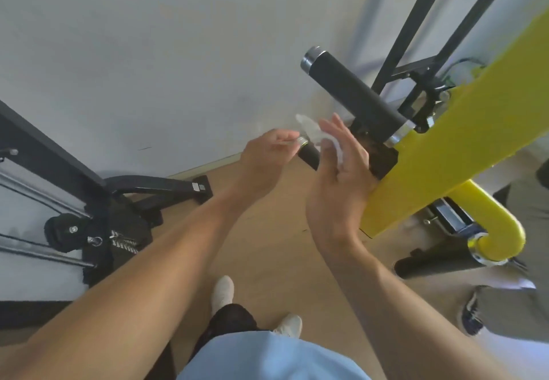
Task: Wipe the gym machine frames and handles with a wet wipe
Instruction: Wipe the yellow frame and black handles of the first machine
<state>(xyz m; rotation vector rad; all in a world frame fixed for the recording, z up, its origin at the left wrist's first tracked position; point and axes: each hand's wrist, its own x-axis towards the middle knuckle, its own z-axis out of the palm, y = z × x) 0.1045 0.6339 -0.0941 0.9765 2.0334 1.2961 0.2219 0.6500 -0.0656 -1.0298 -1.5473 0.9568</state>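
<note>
A yellow machine arm (463,142) crosses the right side. Two black foam handles stick out of it: a large upper one (353,94) with a chrome cap, and a smaller lower one (309,154). My right hand (338,172) has straight fingers and presses a crumpled white wet wipe (315,133) against the lower handle. My left hand (267,154) pinches the chrome tip of that lower handle between thumb and fingers.
A curved yellow tube (493,225) and a black foam roller (436,264) sit low on the right. Another person's leg and shoe (472,311) stand at the right edge. A black machine frame (59,166) with straps is on the left. My feet (222,290) stand on the wooden floor.
</note>
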